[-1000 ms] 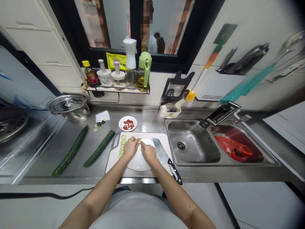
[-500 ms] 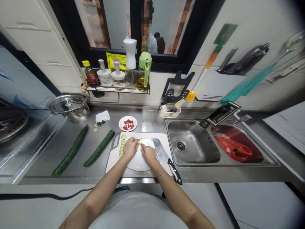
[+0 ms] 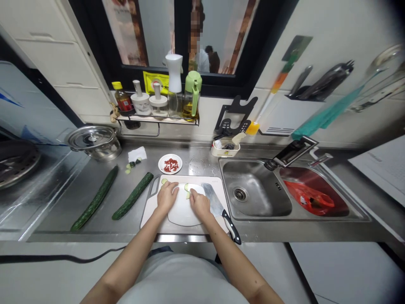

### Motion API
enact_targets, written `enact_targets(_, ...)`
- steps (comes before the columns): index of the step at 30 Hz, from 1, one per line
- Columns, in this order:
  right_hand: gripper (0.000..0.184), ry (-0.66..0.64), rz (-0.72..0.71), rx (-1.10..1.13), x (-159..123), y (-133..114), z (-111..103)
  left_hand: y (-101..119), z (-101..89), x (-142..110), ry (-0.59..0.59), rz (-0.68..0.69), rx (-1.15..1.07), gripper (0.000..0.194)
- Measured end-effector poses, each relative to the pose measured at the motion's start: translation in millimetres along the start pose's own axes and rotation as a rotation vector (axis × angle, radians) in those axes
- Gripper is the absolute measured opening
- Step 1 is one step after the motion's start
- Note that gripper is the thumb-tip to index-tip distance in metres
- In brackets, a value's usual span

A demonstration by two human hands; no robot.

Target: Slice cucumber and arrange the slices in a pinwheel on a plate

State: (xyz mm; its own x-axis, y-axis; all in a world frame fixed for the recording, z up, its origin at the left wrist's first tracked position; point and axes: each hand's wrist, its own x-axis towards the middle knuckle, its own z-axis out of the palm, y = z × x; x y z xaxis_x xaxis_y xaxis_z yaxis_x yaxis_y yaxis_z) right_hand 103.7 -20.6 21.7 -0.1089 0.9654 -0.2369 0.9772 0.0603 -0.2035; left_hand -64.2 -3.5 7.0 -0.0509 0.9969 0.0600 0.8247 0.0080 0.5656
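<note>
A white plate (image 3: 182, 213) lies on the cutting board (image 3: 153, 223), with a few pale green cucumber slices (image 3: 186, 187) near its far edge. My right hand (image 3: 200, 204) is over the plate's right side, thumb and fingertips pinched on a cucumber slice there. At the plate's left rim, my left hand (image 3: 166, 198) has its thumb apart from its fingers, and I see nothing held. It covers most of a row of slices on the board; one cucumber slice (image 3: 164, 181) shows beyond it. The cleaver (image 3: 212, 200) rests right of the plate, handle toward me.
Two whole cucumbers (image 3: 134, 196) lie left of the board. Behind it are a small dish (image 3: 161, 164) of red bits and cucumber ends (image 3: 132, 164) by a white paper. A lidded pot (image 3: 106, 147) stands back left. The sink (image 3: 262, 215) is on the right, under a faucet (image 3: 291, 152).
My left hand has moved left, away from the slices at the plate's far edge, toward the row on the board. My right hand stays by the plate's slices, which now show more.
</note>
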Motion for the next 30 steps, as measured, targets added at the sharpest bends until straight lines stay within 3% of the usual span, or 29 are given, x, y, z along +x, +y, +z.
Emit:
enact_targets(6, 0.041, 0.022, 0.054, 0.054, -15.5, 14.2, -1.2, -43.9, -19.8, -31.2, 0.084, -0.18, -0.039, 0.026)
enact_targets(10, 0.042, 0.038, 0.085, 0.086, -25.0, 21.4, 4.4, -62.3, -28.4, -56.9, 0.004, -0.292, 0.049, 0.026)
enact_targets(14, 0.042, 0.045, 0.093, 0.119, -29.5, 23.1, 8.3, -59.8, -29.9, -68.9, -0.084, -0.361, 0.131, 0.032)
enact_targets(20, 0.041, 0.059, 0.096, 0.155, -30.9, 22.4, 8.4, -51.0, -24.6, -70.3, -0.099, -0.372, 0.172, 0.03)
enact_targets(30, 0.041, 0.1, 0.077, 0.236, -32.5, 25.5, 11.0, -56.7, -10.0, -77.2, 0.025, -0.397, -0.138, 0.017)
